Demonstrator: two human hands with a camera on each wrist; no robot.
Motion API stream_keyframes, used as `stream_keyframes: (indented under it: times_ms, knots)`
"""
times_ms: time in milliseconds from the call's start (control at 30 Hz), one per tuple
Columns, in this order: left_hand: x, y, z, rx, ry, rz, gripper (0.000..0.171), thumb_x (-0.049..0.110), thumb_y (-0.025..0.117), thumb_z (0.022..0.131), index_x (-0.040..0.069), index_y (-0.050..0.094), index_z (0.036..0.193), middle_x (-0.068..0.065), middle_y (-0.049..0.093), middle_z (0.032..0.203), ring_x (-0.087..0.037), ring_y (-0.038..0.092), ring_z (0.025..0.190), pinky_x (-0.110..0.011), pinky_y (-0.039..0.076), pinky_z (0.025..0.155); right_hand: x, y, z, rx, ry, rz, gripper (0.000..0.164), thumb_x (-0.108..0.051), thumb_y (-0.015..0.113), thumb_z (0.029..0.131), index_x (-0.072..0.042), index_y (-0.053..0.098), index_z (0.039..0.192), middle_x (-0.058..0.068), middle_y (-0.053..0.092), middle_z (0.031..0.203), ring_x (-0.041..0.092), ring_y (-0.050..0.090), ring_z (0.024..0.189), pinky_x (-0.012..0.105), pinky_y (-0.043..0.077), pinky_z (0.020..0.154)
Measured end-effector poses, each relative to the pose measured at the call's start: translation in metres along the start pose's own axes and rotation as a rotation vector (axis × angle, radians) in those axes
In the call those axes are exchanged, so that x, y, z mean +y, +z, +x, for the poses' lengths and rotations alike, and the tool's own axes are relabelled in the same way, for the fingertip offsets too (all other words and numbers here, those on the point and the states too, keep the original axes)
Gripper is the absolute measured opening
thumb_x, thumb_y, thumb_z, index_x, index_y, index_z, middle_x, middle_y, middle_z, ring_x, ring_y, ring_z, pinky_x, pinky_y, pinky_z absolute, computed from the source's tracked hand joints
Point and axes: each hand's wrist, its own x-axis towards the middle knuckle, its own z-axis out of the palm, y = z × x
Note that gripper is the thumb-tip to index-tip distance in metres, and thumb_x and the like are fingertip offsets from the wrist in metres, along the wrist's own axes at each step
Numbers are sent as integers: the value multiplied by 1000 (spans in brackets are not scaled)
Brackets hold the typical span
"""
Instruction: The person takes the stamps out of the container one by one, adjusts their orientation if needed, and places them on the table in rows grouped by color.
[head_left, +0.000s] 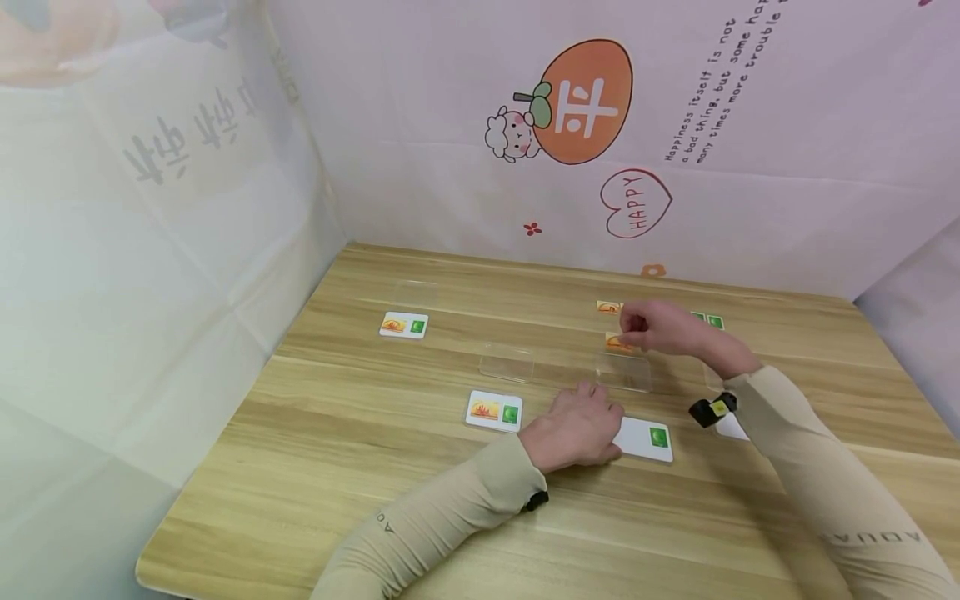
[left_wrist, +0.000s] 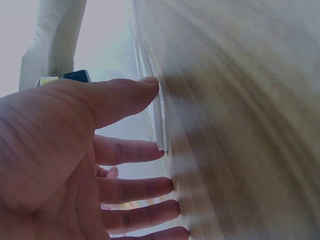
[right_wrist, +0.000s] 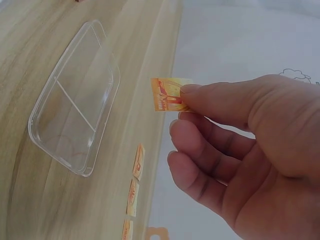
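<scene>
My right hand (head_left: 663, 327) pinches a small orange and yellow picture sticker (right_wrist: 167, 94) between thumb and forefinger, raised over the far part of the table. Below it lies a clear plastic case half (right_wrist: 75, 100). The left hand (head_left: 577, 427) rests on the table with fingers fairly straight. Its thumb and forefinger tips touch the left end of a white card (head_left: 643, 439), which bears a green square at its right end. In the left wrist view that card's edge (left_wrist: 159, 120) is seen side-on. More orange stickers (right_wrist: 138, 160) lie in a row beyond the clear case.
Two white cards with orange and green pictures, a far one (head_left: 403, 325) and a nearer one (head_left: 494, 411), lie to the left. Clear case halves (head_left: 506, 363) lie behind cards. Green stickers (head_left: 715, 322) and a partly covered white card (head_left: 730, 427) are near the right arm.
</scene>
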Motion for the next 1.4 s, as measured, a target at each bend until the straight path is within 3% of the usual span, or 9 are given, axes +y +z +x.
stream_keyframes:
  times_ms: [400, 700, 1400]
  knots:
    - [0, 0, 0, 13, 6, -1, 48, 59, 57, 91, 27, 60, 126, 1, 56, 127, -16, 49, 118, -33, 53, 81, 4, 0, 12, -1, 24, 32, 14, -13, 67, 93, -10, 59, 83, 2, 59, 72, 13, 54, 62, 27, 44, 55]
    - [0, 0, -1, 28, 15, 9, 46, 59, 57, 91, 27, 61, 124, 2, 57, 121, -15, 50, 110, -31, 53, 74, 8, -3, 20, -5, 23, 85, 12, -12, 66, 93, -8, 59, 84, 6, 60, 74, 14, 56, 62, 27, 47, 55]
    - [-2, 1, -2, 36, 28, 15, 46, 59, 57, 92, 26, 62, 124, 1, 57, 121, -16, 51, 110, -31, 53, 72, 17, 0, 40, -6, 78, 127, 12, -15, 66, 94, -6, 60, 88, 6, 59, 77, 18, 57, 67, 28, 49, 59]
